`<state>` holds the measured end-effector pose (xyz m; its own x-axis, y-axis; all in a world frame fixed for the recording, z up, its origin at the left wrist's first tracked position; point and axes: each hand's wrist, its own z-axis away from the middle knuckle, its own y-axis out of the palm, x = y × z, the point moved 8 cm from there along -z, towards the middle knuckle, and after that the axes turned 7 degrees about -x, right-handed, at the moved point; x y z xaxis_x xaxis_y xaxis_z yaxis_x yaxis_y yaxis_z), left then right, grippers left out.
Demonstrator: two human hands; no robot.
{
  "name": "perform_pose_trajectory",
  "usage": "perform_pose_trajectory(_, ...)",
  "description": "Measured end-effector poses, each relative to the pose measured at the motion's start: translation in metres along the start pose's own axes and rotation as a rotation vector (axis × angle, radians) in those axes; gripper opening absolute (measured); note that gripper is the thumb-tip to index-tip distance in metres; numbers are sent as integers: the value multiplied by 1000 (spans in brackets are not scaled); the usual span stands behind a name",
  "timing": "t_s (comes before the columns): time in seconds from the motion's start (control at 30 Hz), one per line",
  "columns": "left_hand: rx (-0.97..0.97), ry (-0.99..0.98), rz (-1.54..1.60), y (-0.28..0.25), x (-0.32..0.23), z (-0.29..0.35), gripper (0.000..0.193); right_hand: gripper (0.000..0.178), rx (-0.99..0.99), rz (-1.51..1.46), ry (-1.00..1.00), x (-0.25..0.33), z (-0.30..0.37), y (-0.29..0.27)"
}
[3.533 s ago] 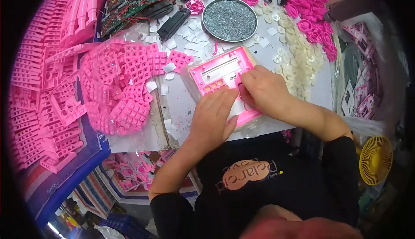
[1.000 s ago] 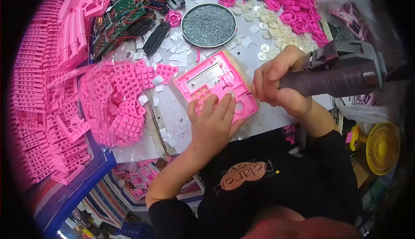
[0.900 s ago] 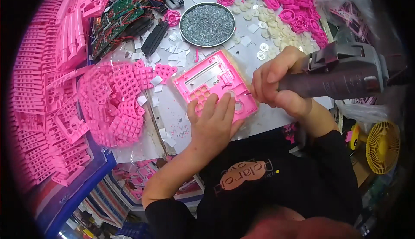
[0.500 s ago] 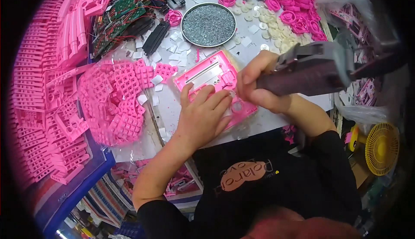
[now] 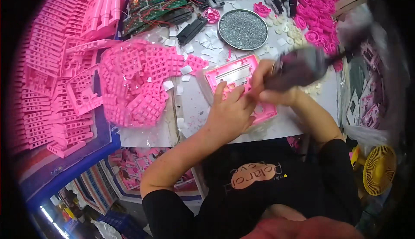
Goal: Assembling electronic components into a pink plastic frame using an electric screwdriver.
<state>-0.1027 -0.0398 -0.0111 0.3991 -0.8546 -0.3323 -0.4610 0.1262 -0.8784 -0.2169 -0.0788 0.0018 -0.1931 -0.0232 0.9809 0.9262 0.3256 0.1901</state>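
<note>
A pink plastic shell lies on the white tabletop in front of me, with a silver metal strip set in its upper part. My left hand rests on the shell's near left side, its fingers stretched and apart. My right hand is wrapped round a dark power screwdriver, tilted over the right part of the shell. The screwdriver's tip is hidden behind my fingers, and its far end is blurred. Beyond the shell stands a round metal dish full of small silver screws.
Pink button pads in a clear bag lie to the left, beside stacked pink shells. Green circuit boards with red wires lie behind. Cream discs and pink rings sit back right. A yellow fan stands lower right.
The whole view has shifted, so the table things appear farther right. My right hand has tipped the screwdriver to a different angle over the shell. My left hand stays on the shell.
</note>
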Motion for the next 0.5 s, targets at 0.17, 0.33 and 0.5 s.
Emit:
perform_pose_trajectory(0.17, -290, -163, 309, -72, 75, -11, 34, 45, -394, -77, -327, 70, -11, -64)
perform_pose_trajectory(0.33, -342, -652, -125, -168, 133, 23, 23, 60, -615, 375, -386, 122, -13, -114)
perform_pose_trajectory(0.5, -156, -522, -106, -195, 99, 5, 18, 65, -694, 472, -422, 111, -2, -142)
